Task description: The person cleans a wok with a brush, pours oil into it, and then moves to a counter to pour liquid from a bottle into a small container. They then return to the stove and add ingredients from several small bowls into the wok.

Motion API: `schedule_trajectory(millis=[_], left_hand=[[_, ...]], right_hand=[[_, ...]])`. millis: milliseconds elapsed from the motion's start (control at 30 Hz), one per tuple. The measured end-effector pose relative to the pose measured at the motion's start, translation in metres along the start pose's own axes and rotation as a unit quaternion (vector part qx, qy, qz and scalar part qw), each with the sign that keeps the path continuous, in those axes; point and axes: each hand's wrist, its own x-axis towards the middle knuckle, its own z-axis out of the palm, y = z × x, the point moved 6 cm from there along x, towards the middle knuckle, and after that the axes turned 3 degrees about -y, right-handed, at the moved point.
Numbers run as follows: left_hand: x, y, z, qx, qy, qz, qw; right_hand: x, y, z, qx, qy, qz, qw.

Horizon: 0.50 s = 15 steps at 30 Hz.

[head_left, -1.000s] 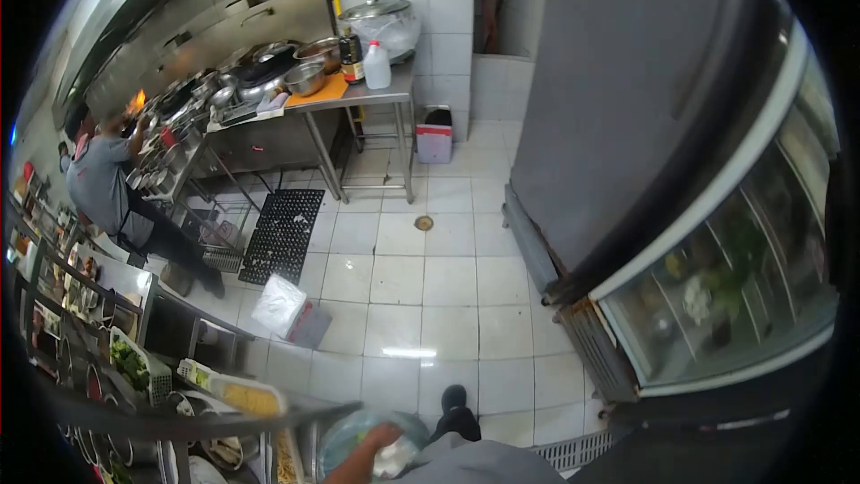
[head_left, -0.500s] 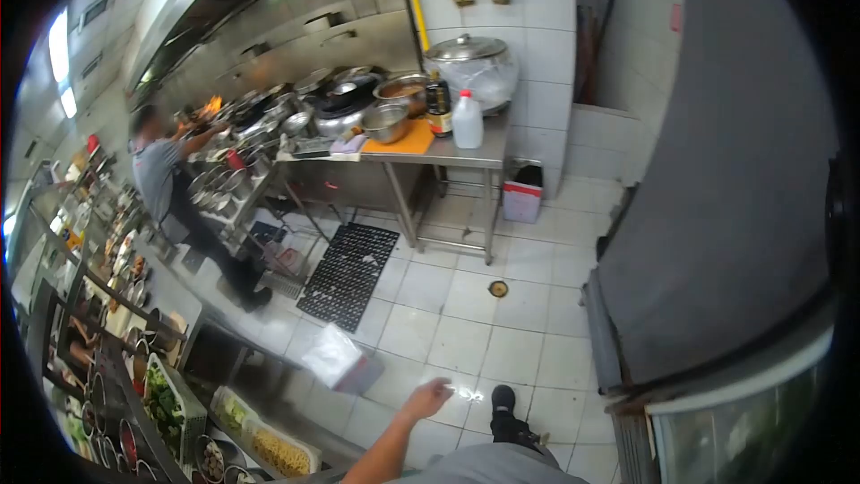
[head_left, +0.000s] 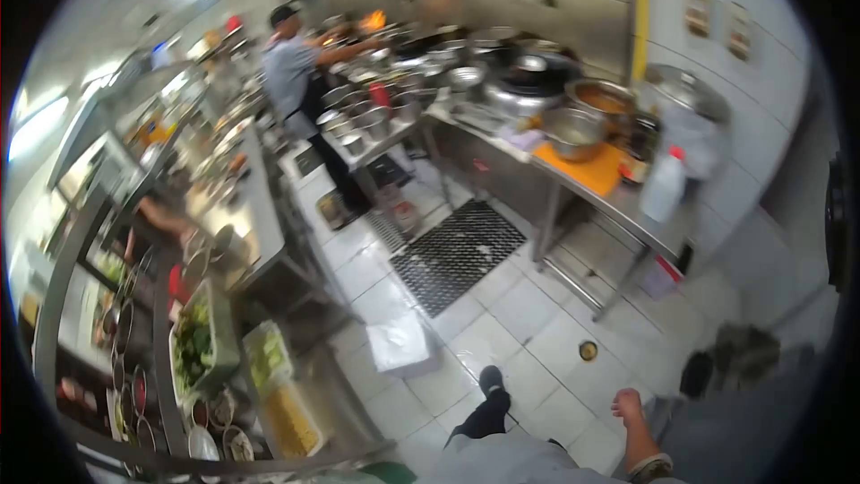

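My right hand hangs low at the right, over the floor tiles, with a band on its wrist. Its fingers are curled in, and nothing shows in them. Close beside it on the right is a blurred grey surface. My left hand is out of view. Below me, one of my dark shoes stands on the white tiles. Ahead of it on the floor lies a box with white plastic on top.
On the left, a steel counter holds a tub of green vegetables and a yellow-filled tray. Ahead are a black floor mat, a drain and a steel table with bowls and bottles. A co-worker stands near a flame.
My view has swung left, so the stove, table and floor box sit further right. My left hand has left the view; my right hand has come in at the lower right.
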Motion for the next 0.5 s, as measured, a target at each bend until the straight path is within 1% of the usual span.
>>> schedule_trajectory(millis=[33, 100, 167, 200, 267, 300, 333, 400, 433, 467, 500], left_hand=[[0.003, 0.024, 0.019, -0.029, -0.012, 0.006, 0.999], [0.017, 0.075, 0.034, -0.048, -0.029, 0.041, 0.998], [0.049, 0.136, 0.022, -0.028, -0.021, 0.115, 0.993], [0.07, 0.164, 0.004, -0.016, -0.002, 0.155, 0.988], [0.115, 0.22, -0.051, -0.024, 0.067, 0.208, 0.976], [0.085, 0.267, -0.116, -0.099, 0.101, 0.143, 0.98], [0.078, 0.301, -0.168, -0.138, 0.172, 0.158, 0.963], [0.065, 0.349, -0.253, -0.23, 0.255, 0.198, 0.918], [0.058, 0.369, -0.286, -0.23, 0.262, 0.197, 0.916], [0.044, 0.389, -0.316, -0.268, 0.273, 0.225, 0.896], [0.039, 0.404, -0.34, -0.303, 0.284, 0.253, 0.874]], right_hand=[[0.023, -0.068, 0.042, -0.043, -0.036, -0.022, 0.998], [0.022, -0.135, 0.078, 0.027, -0.058, -0.062, 0.996], [0.034, -0.154, 0.121, -0.019, -0.169, -0.038, 0.985], [0.045, -0.163, 0.141, -0.027, -0.178, -0.044, 0.983], [0.058, -0.173, 0.171, -0.113, -0.235, -0.035, 0.965], [0.063, -0.184, 0.181, -0.119, -0.239, -0.035, 0.963], [0.067, -0.195, 0.187, -0.105, -0.228, -0.023, 0.968], [0.083, -0.22, 0.201, -0.088, -0.222, -0.017, 0.971], [0.096, -0.227, 0.203, -0.065, -0.209, -0.001, 0.976], [0.111, -0.238, 0.208, -0.042, -0.196, 0.014, 0.98], [0.125, -0.251, 0.214, -0.04, -0.203, 0.009, 0.978]])
